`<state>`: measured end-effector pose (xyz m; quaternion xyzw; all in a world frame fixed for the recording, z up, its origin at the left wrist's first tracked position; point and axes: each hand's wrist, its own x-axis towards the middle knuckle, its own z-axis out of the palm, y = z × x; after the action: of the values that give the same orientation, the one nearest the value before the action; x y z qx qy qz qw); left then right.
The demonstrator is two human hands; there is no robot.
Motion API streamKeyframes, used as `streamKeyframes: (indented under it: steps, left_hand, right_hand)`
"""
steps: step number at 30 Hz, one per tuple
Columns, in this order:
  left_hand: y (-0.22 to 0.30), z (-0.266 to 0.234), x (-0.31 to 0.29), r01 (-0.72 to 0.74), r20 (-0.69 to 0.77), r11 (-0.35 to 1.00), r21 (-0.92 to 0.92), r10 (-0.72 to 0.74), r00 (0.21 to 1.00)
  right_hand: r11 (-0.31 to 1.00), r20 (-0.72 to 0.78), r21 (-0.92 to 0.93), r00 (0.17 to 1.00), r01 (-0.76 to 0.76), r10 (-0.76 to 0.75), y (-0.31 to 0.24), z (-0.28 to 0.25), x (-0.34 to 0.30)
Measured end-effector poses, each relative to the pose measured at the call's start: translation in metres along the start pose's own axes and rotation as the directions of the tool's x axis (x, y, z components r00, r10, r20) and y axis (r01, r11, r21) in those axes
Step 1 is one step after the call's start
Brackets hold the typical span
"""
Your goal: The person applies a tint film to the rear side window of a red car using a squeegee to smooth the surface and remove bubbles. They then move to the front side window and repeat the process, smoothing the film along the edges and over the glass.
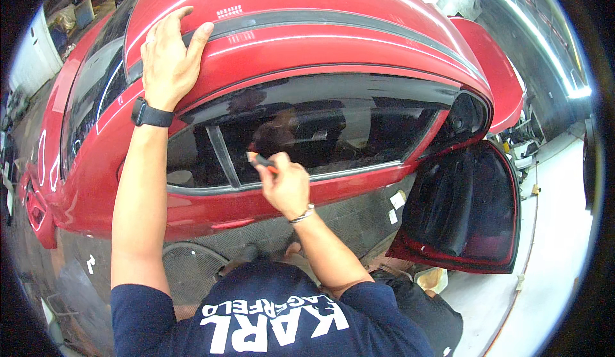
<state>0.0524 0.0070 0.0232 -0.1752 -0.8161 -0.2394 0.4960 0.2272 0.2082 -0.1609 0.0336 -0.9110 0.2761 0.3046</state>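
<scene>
A red car (307, 43) with dark windows stands right in front of me. My left hand (172, 62) lies spread on its roof edge, beside the dark strip (307, 18) that runs along the roof. A dark watch (152, 113) is on that wrist. My right hand (286, 183) is closed round a small tool with a black and orange handle (264, 163). The pale tip of the tool points left at the rear side window (333, 126), near the upright trim bar (224, 155). Whether the tip touches the glass I cannot tell.
To the right, a front door (461, 210) with dark glass stands swung out. Beyond it are the red bonnet (490, 75) and a white floor area (551, 210). A pale container (432, 279) sits low near the door. Paper scraps (397, 200) lie on the floor.
</scene>
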Motion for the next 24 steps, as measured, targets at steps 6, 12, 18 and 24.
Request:
streamKeyframes:
  steps: [6, 12, 18, 24]
  left_hand:
    - [0.006, 0.000, 0.003, -0.021, 0.026, 1.000, -0.016, 0.021, 0.999]
    - [0.004, 0.004, 0.003, -0.018, 0.007, 1.000, -0.006, 0.018, 1.000]
    - [0.000, -0.001, 0.002, 0.007, 0.026, 1.000, -0.008, -0.007, 1.000]
    - [0.009, 0.001, 0.006, 0.003, 0.055, 1.000, 0.019, -0.004, 0.998]
  right_hand:
    - [0.901, -0.303, 0.278, 0.859, -0.334, 0.412, 0.116, -0.096, -0.001]
    - [0.971, -0.215, 0.130, 0.950, -0.203, 0.227, 0.044, -0.059, 0.013]
    - [0.992, -0.061, 0.053, 0.991, -0.118, 0.121, 0.005, -0.027, 0.014]
    - [0.907, -0.336, 0.278, 0.853, -0.316, 0.400, 0.103, -0.099, 0.018]
